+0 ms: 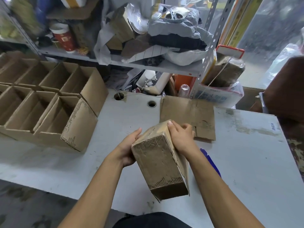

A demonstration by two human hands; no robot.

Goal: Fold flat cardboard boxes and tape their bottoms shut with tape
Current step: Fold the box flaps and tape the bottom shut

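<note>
Both hands hold a folded brown cardboard box (160, 162) tilted above the grey tabletop (246, 162) — the left hand (130, 148) curled round its 9 o'clock side, the right hand (180, 135) gripping its far 1 o'clock edge. A flat brown cardboard sheet (189, 112) lies at 1 o'clock; rows of open-topped brown cardboard boxes (49, 102) stand at 10 o'clock.
</note>
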